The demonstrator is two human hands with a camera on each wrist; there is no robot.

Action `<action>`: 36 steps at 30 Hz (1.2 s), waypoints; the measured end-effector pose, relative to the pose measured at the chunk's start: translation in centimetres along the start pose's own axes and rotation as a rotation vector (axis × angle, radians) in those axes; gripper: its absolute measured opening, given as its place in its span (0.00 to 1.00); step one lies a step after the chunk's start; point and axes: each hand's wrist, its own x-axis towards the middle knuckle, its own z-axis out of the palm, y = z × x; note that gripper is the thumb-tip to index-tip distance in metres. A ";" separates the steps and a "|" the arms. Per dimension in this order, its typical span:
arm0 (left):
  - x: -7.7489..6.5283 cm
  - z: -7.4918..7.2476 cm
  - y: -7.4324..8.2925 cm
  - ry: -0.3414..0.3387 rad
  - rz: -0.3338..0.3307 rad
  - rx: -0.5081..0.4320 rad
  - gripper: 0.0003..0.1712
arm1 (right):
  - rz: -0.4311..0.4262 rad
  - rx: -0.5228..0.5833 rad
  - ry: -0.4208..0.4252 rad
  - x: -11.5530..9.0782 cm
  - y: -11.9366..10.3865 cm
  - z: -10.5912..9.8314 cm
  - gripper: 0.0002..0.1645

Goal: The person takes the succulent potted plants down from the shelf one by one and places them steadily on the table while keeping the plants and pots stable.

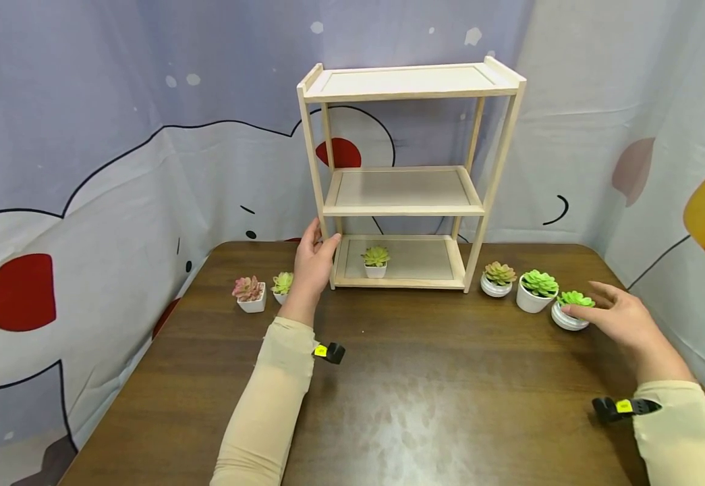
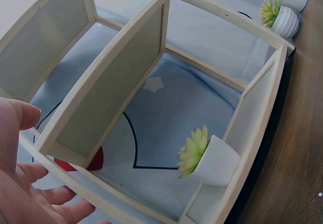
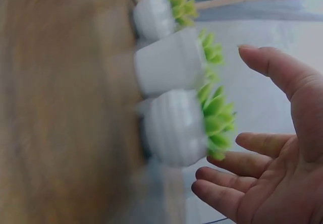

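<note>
My left hand (image 1: 314, 266) is beside the left front post of a pale wooden three-tier shelf (image 1: 403, 210), thumb and fingers apart; whether it touches the post I cannot tell. On the bottom tier stands a yellow-green succulent in a square white pot (image 1: 376, 270). To the right, my right hand (image 1: 625, 317) spreads its thumb and fingers around the far side of a bright green succulent in a ribbed round pot (image 1: 569, 316). In the right wrist view, a gap shows between this hand (image 3: 282, 158) and the ribbed pot (image 3: 175, 128).
Left of the shelf are a pink succulent (image 1: 250, 295) and a light green one (image 1: 282, 283), partly behind my left forearm. Right of it stand a reddish-green succulent (image 1: 498, 279) and a green one in a smooth pot (image 1: 536, 291). A patterned curtain (image 1: 115, 169) surrounds the brown table (image 1: 419, 378).
</note>
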 end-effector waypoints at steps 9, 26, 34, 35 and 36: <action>0.0 0.0 0.0 0.005 -0.027 0.032 0.46 | -0.100 -0.053 0.069 -0.8 -4.1 -0.9 0.57; -0.2 0.2 0.1 0.044 -0.010 0.086 0.41 | -0.295 0.244 0.129 -0.4 -13.7 1.7 0.46; -0.3 0.3 0.0 0.055 -0.004 0.102 0.40 | -0.351 0.362 0.190 1.5 -17.0 4.8 0.55; -0.3 0.2 0.0 0.060 0.003 0.100 0.40 | -0.357 0.375 0.195 1.7 -17.3 5.2 0.56; -0.3 0.2 0.0 0.064 0.009 0.098 0.39 | -0.357 0.385 0.194 1.9 -17.6 5.5 0.57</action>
